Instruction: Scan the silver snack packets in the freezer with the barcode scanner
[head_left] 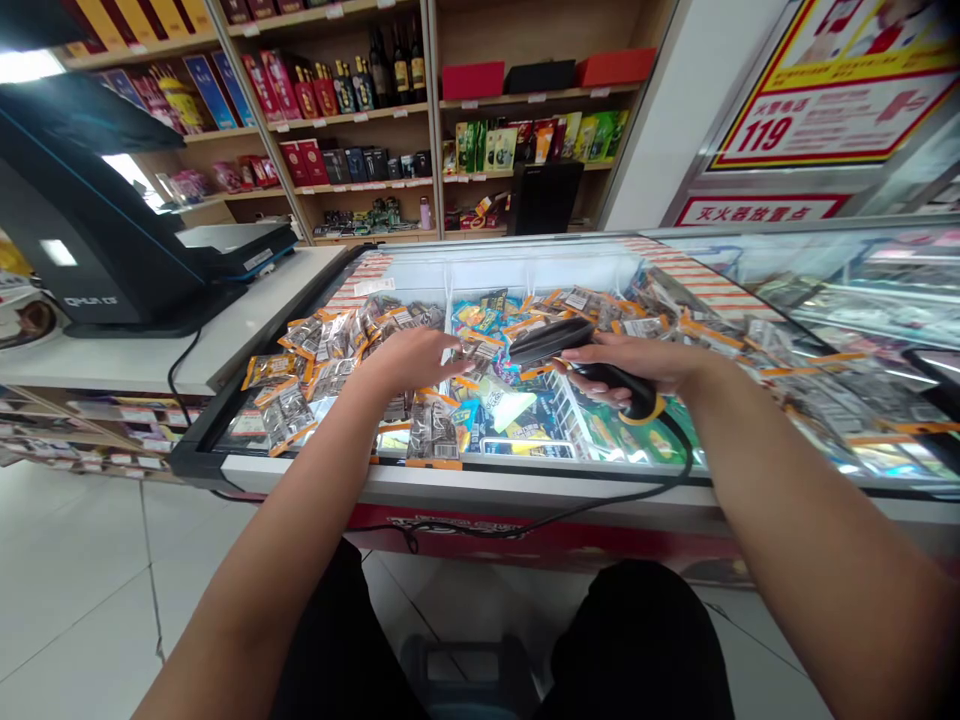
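My right hand is wrapped around the handle of a black barcode scanner. The scanner's head points left, and its black cable loops down from the yellow-ringed handle end. Left of it, my left hand hovers over the packets with its fingers apart. A small silver-and-orange snack packet is just beyond its fingertips; whether they touch is hard to tell. Many similar packets lie strewn on the glass top of a chest freezer. Through the glass show colourful frozen-food bags.
At left, a dark checkout terminal stands on a white counter. Behind the freezer are wooden shelves with bottles and boxes. The scanner cable hangs across the freezer's front. A dark stool stands below.
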